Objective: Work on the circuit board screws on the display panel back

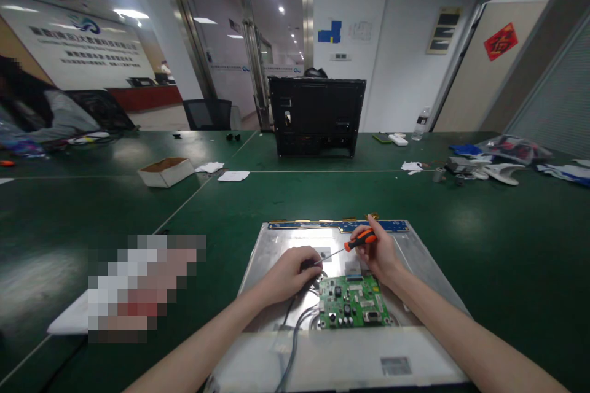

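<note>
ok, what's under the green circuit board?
The green circuit board lies on a silver metal panel, grey cables leaving its left side. Whatever lies directly beneath the board is covered.

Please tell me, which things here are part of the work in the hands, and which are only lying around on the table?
In use: screwdriver in right hand; left hand on metal panel; green circuit board; grey cables.

Lying about: cardboard box, black chassis, water bottle, paper scraps.

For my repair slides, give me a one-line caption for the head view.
Right hand holds an orange screwdriver over a green circuit board; left hand steadies nearby.
</note>
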`<state>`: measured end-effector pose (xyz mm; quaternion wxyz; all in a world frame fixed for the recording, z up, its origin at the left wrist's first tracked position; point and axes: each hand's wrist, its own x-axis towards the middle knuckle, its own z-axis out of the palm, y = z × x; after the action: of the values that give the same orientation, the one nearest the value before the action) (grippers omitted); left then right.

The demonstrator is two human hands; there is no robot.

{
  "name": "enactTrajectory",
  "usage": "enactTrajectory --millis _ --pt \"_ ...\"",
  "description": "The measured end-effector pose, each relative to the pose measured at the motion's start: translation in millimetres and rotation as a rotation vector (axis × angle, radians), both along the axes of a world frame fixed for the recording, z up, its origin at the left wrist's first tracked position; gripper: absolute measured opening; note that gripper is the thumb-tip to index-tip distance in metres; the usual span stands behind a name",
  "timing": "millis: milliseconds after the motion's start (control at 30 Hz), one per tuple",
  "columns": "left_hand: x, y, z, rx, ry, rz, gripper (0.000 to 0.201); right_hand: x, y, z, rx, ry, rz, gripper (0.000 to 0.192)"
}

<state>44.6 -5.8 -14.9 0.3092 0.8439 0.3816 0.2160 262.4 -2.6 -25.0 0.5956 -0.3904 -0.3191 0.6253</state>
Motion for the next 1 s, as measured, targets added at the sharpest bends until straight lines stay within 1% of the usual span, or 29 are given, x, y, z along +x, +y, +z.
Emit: enactTrajectory --millis 67,167,233,400,633,1000 --pt "0.1 -1.0 1.3 -0.03 -0.013 -0.006 0.008 1.4 0.4 2.1 0.004 0.001 0.008 0.052" --pt "0.6 -2.5 3.3 -0.123 -0.062 -0.038 0.009 3.6 0.8 5.0 0.01 0.011 0.02 0.051" --pt "1.4 -3.0 4.1 -0.148 -0.087 -0.055 0.008 4.4 0.8 6.4 0.009 0.017 0.028 0.052" --pt "4.2 -2.4 2.9 -0.102 -0.065 -0.078 0.008 3.9 0.2 8.2 -0.002 0.013 0.045 0.053" --pt "4.5 -2.0 -0.3 -0.092 -0.082 -0.073 0.009 2.9 -1.3 10.3 -0.006 0.004 0.055 0.052" --pt "2.6 -2.3 -0.4 -0.028 -0.081 -0.144 0.009 2.2 -1.7 8.5 -0.004 -0.005 0.061 0.052"
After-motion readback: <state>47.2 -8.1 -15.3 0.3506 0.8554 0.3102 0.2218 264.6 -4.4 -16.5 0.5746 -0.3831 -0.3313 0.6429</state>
